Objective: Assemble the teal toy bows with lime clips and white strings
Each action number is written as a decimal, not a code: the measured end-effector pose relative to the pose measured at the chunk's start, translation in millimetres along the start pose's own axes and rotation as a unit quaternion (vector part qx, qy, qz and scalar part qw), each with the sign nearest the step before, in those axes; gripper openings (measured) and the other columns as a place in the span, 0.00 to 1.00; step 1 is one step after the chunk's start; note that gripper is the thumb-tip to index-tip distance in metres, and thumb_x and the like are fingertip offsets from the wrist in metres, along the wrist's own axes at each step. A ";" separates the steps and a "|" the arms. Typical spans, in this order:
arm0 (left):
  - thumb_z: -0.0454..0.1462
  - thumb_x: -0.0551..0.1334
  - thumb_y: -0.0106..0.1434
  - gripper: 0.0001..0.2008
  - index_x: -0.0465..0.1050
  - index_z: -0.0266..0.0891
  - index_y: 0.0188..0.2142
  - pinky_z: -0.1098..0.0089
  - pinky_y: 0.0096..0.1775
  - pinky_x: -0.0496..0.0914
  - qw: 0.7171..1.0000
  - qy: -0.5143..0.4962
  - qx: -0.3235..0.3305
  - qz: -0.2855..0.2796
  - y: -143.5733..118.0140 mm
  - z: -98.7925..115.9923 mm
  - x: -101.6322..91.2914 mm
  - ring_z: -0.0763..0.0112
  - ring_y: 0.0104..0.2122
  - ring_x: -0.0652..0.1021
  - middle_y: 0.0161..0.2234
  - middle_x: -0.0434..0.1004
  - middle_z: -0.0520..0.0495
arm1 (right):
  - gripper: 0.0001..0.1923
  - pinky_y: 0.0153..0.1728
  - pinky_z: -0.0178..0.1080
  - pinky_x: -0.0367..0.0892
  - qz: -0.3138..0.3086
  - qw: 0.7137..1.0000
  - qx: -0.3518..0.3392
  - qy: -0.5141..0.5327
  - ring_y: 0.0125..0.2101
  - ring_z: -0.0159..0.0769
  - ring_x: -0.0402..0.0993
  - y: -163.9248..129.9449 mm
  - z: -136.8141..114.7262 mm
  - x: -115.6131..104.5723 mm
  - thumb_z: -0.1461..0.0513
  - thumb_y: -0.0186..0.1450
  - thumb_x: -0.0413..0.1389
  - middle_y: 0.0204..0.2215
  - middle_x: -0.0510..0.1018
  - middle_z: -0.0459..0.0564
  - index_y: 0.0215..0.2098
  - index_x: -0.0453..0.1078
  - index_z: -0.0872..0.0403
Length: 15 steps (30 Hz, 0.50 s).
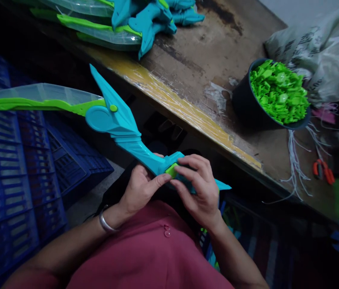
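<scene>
A toy sword with a teal handle (pixel 124 120) and a clear, green-edged blade (pixel 37 102) lies slantwise across my front, its blade off to the left. My left hand (pixel 141 184) is closed around the lower grip, with the thumb against a small green plastic piece (pixel 171 170) on the handle. My right hand (pixel 197 186) pinches the same piece from the other side, fingers bent over the handle. Whether the piece is fully seated I cannot tell. Part of the grip is hidden behind both hands.
On the worn wooden table (pixel 187 68) lie several similar toy swords (pixel 154 24). A dark bucket (pixel 241 100) full of green pieces stands at the right, near white sacks (pixel 331 60), loose strings (pixel 295 168) and orange-handled scissors (pixel 323 171). Blue crates (pixel 3 168) stand at the left.
</scene>
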<state>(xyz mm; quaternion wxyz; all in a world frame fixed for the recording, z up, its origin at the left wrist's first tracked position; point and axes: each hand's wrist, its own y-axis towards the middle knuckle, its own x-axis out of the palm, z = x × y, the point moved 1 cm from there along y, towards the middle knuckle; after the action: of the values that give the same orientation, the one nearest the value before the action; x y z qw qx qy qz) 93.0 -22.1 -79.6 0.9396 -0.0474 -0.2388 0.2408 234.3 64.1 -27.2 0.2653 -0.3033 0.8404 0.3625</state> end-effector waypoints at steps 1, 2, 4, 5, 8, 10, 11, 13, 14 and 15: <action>0.37 0.73 0.60 0.19 0.72 0.43 0.49 0.67 0.46 0.75 1.000 0.004 -0.008 -0.001 -1.1 1.2 0.0 0.66 0.40 0.81 0.40 0.82 0.50 | 0.20 0.54 0.51 0.70 0.000 0.999 0.034 0.022 0.55 0.47 0.69 1.3 1.7 -2.1 0.64 0.66 0.64 0.53 0.74 0.56 0.56 0.70 0.51; 0.38 0.73 0.60 0.20 0.72 0.43 0.49 0.66 0.46 0.75 1.000 0.010 -0.013 -0.004 -2.5 2.7 -0.2 0.65 0.41 0.81 0.41 0.82 0.49 | 0.23 0.55 0.50 0.70 -0.006 0.996 0.071 0.047 0.56 0.46 0.69 3.0 4.1 -3.8 0.62 0.67 0.64 0.55 0.73 0.56 0.59 0.68 0.50; 0.38 0.73 0.59 0.21 0.72 0.42 0.50 0.65 0.47 0.75 0.999 0.040 -0.010 -0.018 -5.3 6.0 -1.0 0.63 0.42 0.81 0.42 0.81 0.48 | 0.26 0.53 0.47 0.71 -0.042 0.982 0.149 0.110 0.53 0.44 0.72 6.9 10.4 -5.3 0.57 0.66 0.65 0.53 0.74 0.54 0.60 0.67 0.49; 0.38 0.73 0.59 0.21 0.72 0.41 0.50 0.64 0.48 0.74 0.998 0.062 -0.005 -0.027 -6.8 7.2 -1.6 0.61 0.44 0.81 0.43 0.81 0.47 | 0.25 0.50 0.45 0.72 -0.068 0.969 0.186 0.149 0.49 0.42 0.74 8.8 13.7 -5.2 0.55 0.65 0.66 0.49 0.76 0.52 0.58 0.69 0.50; 0.39 0.73 0.58 0.22 0.71 0.39 0.49 0.62 0.48 0.74 0.993 0.118 0.001 -0.028 -11.2 7.7 -3.5 0.58 0.45 0.81 0.44 0.80 0.44 | 0.23 0.36 0.38 0.72 -0.117 0.916 0.277 0.264 0.35 0.35 0.74 13.6 21.4 -2.7 0.50 0.59 0.70 0.36 0.77 0.46 0.46 0.72 0.52; 0.39 0.73 0.57 0.23 0.71 0.39 0.50 0.61 0.46 0.75 0.990 0.140 -0.004 -0.008 -14.5 6.1 -4.1 0.57 0.43 0.81 0.43 0.80 0.43 | 0.25 0.30 0.35 0.68 -0.124 0.893 0.305 0.306 0.31 0.32 0.70 15.8 23.0 -0.8 0.49 0.55 0.72 0.32 0.74 0.44 0.41 0.71 0.53; 0.39 0.73 0.57 0.23 0.71 0.40 0.50 0.61 0.45 0.75 0.989 0.149 -0.002 0.004 -16.1 5.5 -4.0 0.57 0.42 0.81 0.42 0.80 0.44 | 0.25 0.29 0.34 0.66 -0.122 0.889 0.308 0.315 0.30 0.31 0.69 16.5 22.8 -0.1 0.49 0.55 0.72 0.31 0.73 0.43 0.40 0.70 0.53; 0.39 0.73 0.56 0.21 0.72 0.40 0.48 0.61 0.45 0.75 0.985 0.173 0.014 0.020 -18.9 5.8 -2.6 0.56 0.42 0.81 0.42 0.80 0.43 | 0.24 0.30 0.33 0.65 -0.114 0.893 0.302 0.312 0.30 0.30 0.68 17.5 21.1 0.4 0.50 0.55 0.72 0.31 0.72 0.43 0.39 0.70 0.53; 0.39 0.73 0.56 0.20 0.73 0.40 0.47 0.60 0.45 0.74 0.981 0.190 0.023 0.020 -19.8 6.8 -1.4 0.55 0.42 0.81 0.41 0.80 0.43 | 0.23 0.30 0.33 0.64 -0.110 0.897 0.298 0.306 0.30 0.30 0.67 17.6 19.9 0.4 0.50 0.55 0.72 0.31 0.72 0.43 0.39 0.70 0.53; 0.39 0.73 0.56 0.18 0.75 0.39 0.45 0.60 0.47 0.74 0.978 0.206 0.029 0.019 -20.2 8.2 -0.1 0.54 0.43 0.81 0.41 0.81 0.42 | 0.23 0.31 0.33 0.64 -0.106 0.901 0.294 0.301 0.31 0.30 0.67 17.3 18.6 0.3 0.50 0.55 0.72 0.32 0.72 0.43 0.39 0.70 0.53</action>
<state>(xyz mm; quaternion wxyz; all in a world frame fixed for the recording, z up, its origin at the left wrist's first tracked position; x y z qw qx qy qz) 97.7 -40.2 -68.3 0.9648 -0.0736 -0.0321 0.2506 226.2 88.0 -30.7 0.1133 -0.3930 0.9116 -0.0400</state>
